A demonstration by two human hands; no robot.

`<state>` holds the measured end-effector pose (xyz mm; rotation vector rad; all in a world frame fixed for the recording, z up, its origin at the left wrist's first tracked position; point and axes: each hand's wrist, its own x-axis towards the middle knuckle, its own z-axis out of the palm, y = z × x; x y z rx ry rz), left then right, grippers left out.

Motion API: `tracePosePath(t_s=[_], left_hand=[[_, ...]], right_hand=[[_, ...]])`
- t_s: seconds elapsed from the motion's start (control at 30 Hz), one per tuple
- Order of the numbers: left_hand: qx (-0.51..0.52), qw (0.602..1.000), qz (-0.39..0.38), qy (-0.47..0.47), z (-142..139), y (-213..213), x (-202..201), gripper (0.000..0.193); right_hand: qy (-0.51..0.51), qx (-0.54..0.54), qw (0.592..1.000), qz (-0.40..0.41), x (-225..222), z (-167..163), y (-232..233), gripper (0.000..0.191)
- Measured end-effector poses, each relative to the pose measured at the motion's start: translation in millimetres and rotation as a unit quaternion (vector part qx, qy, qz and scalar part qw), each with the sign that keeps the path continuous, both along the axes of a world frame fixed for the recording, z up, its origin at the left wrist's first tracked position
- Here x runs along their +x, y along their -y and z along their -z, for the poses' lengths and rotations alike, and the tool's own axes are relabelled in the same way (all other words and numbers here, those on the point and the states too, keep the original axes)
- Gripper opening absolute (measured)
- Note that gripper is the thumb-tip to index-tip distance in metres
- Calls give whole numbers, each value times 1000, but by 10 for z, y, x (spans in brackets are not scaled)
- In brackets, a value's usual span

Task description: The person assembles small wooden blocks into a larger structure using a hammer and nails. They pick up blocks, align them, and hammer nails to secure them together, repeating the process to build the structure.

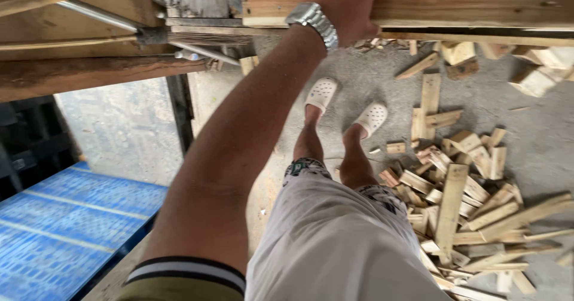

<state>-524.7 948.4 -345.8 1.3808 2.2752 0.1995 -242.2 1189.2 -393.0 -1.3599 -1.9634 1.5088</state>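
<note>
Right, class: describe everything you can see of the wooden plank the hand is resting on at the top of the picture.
The wooden plank is pale, rough-sawn timber with visible grain and small dark nail marks. It runs level across the top right, edge toward the camera, above the concrete floor. The left hand, wearing a silver wristwatch, lies against its face. Its right end leaves the picture.

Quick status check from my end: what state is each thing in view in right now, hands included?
Left hand: raised, pressed flat on the wooden boards; grip unclear.
Right hand: out of view.
Wooden boards: overhead, stacked, light planks.
Wristwatch: strapped on the left wrist.
Scrap wood pile: loose, scattered on the concrete floor.
Blue pallet: flat on the ground.
White clogs: on both feet.
</note>
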Motion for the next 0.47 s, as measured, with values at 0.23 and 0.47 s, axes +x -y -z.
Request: tracePosePath(t_s=[0.23,0.47], left_hand=[[-35,998,50,-35,-439,-112,41,72],[-100,993,31,-45,-652,-144,142,78]], right_hand=[[-18,13,1000,-4,440,-410,-542,29],[34,74,996,-47,446,-594,-413,28]])
